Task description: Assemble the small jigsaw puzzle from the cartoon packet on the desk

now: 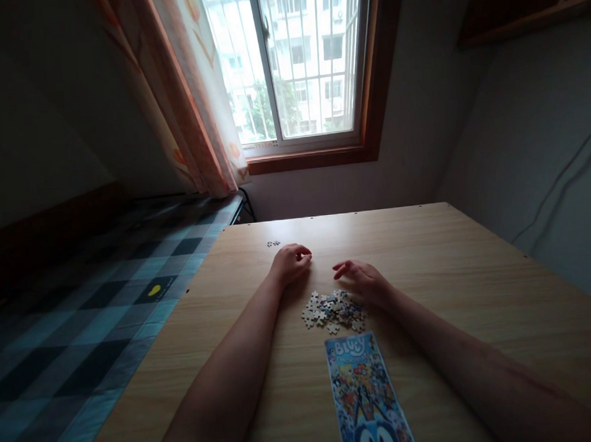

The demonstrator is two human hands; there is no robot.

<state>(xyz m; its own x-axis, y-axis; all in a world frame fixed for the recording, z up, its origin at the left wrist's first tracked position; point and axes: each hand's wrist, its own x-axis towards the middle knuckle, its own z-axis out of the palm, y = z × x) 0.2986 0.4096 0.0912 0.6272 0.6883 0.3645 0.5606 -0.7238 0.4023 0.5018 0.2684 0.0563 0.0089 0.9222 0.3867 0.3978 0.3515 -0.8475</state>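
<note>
Wood tbl w/ puzzle pcs, window bhnd

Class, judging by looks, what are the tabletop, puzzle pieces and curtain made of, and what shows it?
Tabletop: wood or wood-look laminate, slightly glossy; grain lines, pale sheen.
Puzzle pieces: probably cardboard, finish unclear; pale plain faces.
Curtain: apparently fabric, matt; soft hanging folds.

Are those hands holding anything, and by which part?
I can't tell for the left hand: it's curled, so a small piece could hide there. The right hand, by the puzzle pieces, shows nothing held.
</note>
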